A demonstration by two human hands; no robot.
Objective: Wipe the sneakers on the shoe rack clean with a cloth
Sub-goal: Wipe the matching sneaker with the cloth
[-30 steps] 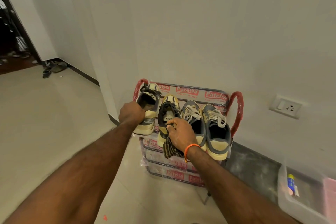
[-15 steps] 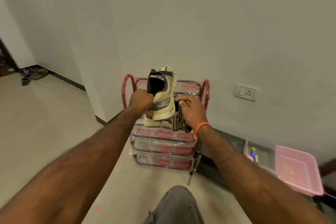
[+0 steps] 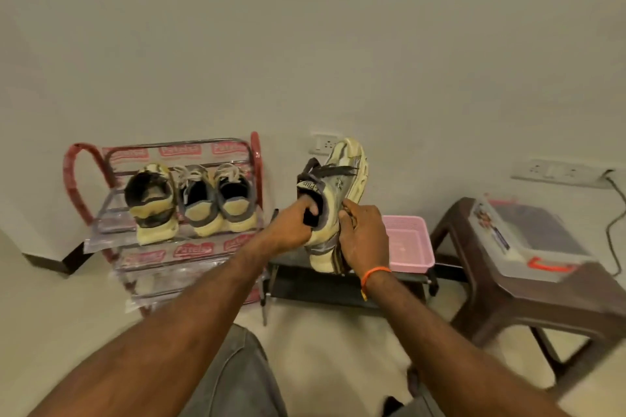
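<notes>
I hold a cream and grey sneaker (image 3: 342,179) upright, toe up, to the right of the shoe rack (image 3: 76,176). My left hand (image 3: 291,227) grips its heel collar with fingers hooked inside the opening. My right hand (image 3: 364,235) presses a dark striped cloth (image 3: 338,259) against the sneaker's side near the heel; most of the cloth is hidden under the hand. Three sneakers stay on the rack's top shelf: a cream and black one (image 3: 152,203) and a grey pair (image 3: 216,200).
A pink plastic basket (image 3: 411,247) sits on a low dark stand (image 3: 342,284) behind the held sneaker. A brown plastic stool (image 3: 528,298) at right carries a clear lidded box (image 3: 528,234). Wall sockets (image 3: 325,142) and a cable are on the wall. My knee (image 3: 237,376) shows below.
The sneaker has been carried off the rack to the right, and the view has swung right with it. Both hands remain on the sneaker, the right one with the cloth.
</notes>
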